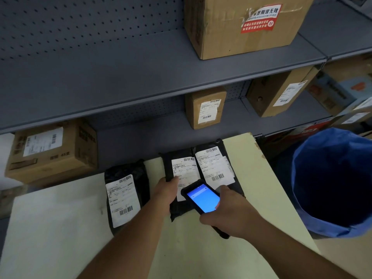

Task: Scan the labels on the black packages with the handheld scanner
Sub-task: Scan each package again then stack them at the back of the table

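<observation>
Three black packages with white barcode labels lie on a pale table (60, 228). The left package (125, 178) lies apart from the other two. My left hand (166, 190) grips the left edge of the middle package (181, 170), thumb on its label. My right hand (231, 214) holds the black handheld scanner (202, 197), whose blue screen is lit; its top end hovers over the lower part of the middle package's label. The right package (216, 166) lies beside the middle one, edges touching or overlapping.
A blue bin (332, 182) stands at the table's right side. Grey shelving (141, 81) rises behind the table, holding cardboard boxes: one at the left (52, 152), a small one in the middle (205, 106), others at the right and a large one on top (241, 25).
</observation>
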Action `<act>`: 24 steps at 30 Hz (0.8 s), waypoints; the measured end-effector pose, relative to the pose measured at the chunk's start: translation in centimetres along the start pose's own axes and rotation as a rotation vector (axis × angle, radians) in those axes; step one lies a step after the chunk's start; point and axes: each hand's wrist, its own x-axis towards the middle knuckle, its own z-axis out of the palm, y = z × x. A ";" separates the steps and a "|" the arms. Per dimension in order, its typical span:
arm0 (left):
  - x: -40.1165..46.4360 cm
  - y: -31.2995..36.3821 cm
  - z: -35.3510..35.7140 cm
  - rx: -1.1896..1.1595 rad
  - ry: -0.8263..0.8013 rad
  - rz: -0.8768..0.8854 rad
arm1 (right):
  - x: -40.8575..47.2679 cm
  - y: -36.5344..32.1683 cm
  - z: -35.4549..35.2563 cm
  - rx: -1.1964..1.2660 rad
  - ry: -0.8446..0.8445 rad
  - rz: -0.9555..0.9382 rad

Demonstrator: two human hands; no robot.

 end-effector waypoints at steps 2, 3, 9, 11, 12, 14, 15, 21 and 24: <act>-0.7 0.1 -0.2 0.034 0.030 0.061 | -0.1 -0.1 0.4 -0.005 -0.005 -0.001; -0.9 0.0 -0.5 0.067 0.042 0.089 | -0.1 -0.3 0.7 -0.012 -0.011 -0.004; -1.2 -0.2 -4.4 0.322 0.062 0.189 | 0.0 -1.7 1.8 -0.052 -0.012 -0.016; -1.0 -0.6 -5.9 0.349 0.081 0.209 | 0.2 -2.4 2.3 -0.061 -0.012 -0.023; -1.0 -0.7 -6.6 0.341 0.088 0.211 | 0.3 -2.8 2.5 -0.057 -0.014 -0.028; -0.9 -1.3 -7.7 0.293 0.100 0.215 | 0.4 -3.4 3.0 -0.054 -0.021 -0.041; -1.0 -1.5 -8.4 0.269 0.109 0.224 | 0.5 -3.8 3.3 -0.068 -0.024 -0.050; -1.2 -3.0 -12.2 0.168 0.223 0.218 | 0.5 -6.1 4.9 -0.133 -0.038 -0.078; -0.7 -4.2 -14.4 0.140 0.359 0.208 | 0.4 -7.1 6.0 -0.147 -0.046 -0.077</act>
